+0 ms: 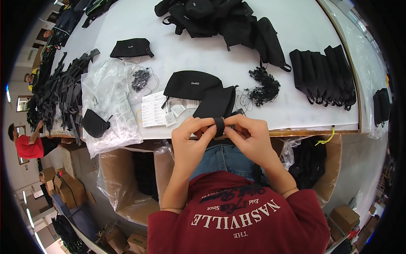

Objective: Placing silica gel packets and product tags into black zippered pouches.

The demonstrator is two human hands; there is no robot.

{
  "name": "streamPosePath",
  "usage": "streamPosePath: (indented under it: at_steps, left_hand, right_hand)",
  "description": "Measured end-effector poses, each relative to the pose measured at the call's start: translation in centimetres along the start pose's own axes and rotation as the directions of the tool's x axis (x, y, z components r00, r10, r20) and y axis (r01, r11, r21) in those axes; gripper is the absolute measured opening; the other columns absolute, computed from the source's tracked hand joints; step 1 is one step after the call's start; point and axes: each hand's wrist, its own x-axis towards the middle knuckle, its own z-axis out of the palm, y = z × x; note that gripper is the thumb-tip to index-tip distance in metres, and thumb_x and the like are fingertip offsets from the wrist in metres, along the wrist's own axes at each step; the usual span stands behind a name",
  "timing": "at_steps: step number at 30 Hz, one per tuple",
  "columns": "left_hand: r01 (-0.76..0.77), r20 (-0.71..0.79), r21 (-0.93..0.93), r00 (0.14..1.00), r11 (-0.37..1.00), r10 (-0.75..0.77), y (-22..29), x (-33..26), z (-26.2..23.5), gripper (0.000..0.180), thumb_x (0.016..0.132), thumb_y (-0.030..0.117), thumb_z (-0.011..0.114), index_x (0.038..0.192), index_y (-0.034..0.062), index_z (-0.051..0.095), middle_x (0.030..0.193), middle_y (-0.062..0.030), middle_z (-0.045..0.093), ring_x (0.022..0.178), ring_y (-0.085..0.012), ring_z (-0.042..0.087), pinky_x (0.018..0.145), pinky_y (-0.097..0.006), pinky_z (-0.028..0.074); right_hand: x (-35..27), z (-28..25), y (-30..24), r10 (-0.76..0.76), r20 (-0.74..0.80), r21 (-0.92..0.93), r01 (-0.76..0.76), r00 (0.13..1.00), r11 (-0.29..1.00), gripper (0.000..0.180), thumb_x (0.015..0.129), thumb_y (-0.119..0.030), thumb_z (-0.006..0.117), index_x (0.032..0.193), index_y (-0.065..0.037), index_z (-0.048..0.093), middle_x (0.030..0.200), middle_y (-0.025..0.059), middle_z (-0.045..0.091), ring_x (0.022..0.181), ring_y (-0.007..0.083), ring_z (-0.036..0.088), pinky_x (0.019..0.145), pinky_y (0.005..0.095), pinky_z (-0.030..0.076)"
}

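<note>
Black pouches crowd the white table [296, 25]: a heap [220, 19] at the far edge, a row [323, 74] to my right, and one pouch [192, 84] beside paper tags [154, 110] just ahead. I see my left hand [190, 137] and right hand [249, 135] pinching a black strap [218, 126] between closed fingertips at the near table edge, its pouch [215, 103] just beyond.

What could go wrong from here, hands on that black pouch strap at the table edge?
1. Both hands, left hand and right hand, pinch the black strap at the table's near edge; a slip might drop the black pouch toward the open cardboard box below.
2. Paper tags lie loose beside the pouch; a tug may sweep them off.
3. The bundle of black cords nearby could snag.
</note>
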Motion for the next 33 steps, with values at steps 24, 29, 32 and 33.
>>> streamPosePath:
  at_steps: [24, 29, 32, 33]
  left_hand:
    - [-0.030, 0.163, -0.261, 0.984, 0.965, 0.075, 2.8, -0.9, 0.1, 0.009, 0.082, 0.002, 0.067, 0.091, 0.0017, 0.065, 0.056, 0.0065, 0.049, 0.049, 0.0015, 0.035, 0.046, -0.017, 0.022]
    - [-0.039, 0.236, -0.144, 0.969, 0.989, 0.072, 3.4, -0.6, 0.6, 0.007, 0.084, 0.004, 0.066, 0.090, 0.0027, 0.065, 0.052, 0.0074, 0.039, 0.048, 0.0004, 0.028, 0.045, -0.020, 0.019]
    - [-0.013, 0.216, -0.153, 0.975, 0.988, 0.046, 3.2, -0.7, 0.8, 0.004, 0.084, 0.005, 0.065, 0.087, 0.0023, 0.063, 0.051, 0.0070, 0.036, 0.048, -0.0006, 0.027, 0.045, -0.021, 0.019]
    - [-0.011, 0.218, -0.154, 0.975, 0.988, 0.045, 3.1, -0.6, 0.8, 0.004, 0.084, 0.005, 0.065, 0.087, 0.0023, 0.063, 0.051, 0.0070, 0.036, 0.048, -0.0006, 0.027, 0.045, -0.021, 0.019]
  right_hand:
    - [-0.3, -1.6, -0.4, 0.106, 0.001, 0.736, -0.072, 0.994, 0.673, 0.020, 0.084, -0.011, 0.067, 0.094, -0.003, 0.051, 0.076, 0.0134, 0.065, 0.068, 0.0162, 0.062, 0.064, 0.0234, 0.048]
    - [-0.4, -1.5, 0.1, 0.084, -0.031, 0.675, -0.041, 0.996, 0.737, 0.013, 0.086, -0.011, 0.066, 0.083, -0.002, 0.057, 0.074, 0.0074, 0.061, 0.065, 0.0117, 0.058, 0.061, 0.0217, 0.045]
    - [-0.6, -1.5, -0.3, 0.117, -0.031, 0.615, -0.074, 0.993, 0.785, 0.013, 0.085, -0.010, 0.067, 0.078, -0.001, 0.060, 0.071, 0.0027, 0.059, 0.063, 0.0078, 0.056, 0.060, 0.0198, 0.042]
    - [-0.6, -1.6, -0.4, 0.144, -0.026, 0.571, -0.104, 0.989, 0.815, 0.014, 0.085, -0.010, 0.067, 0.077, -0.001, 0.060, 0.071, 0.0019, 0.058, 0.062, 0.0065, 0.054, 0.058, 0.0193, 0.041]
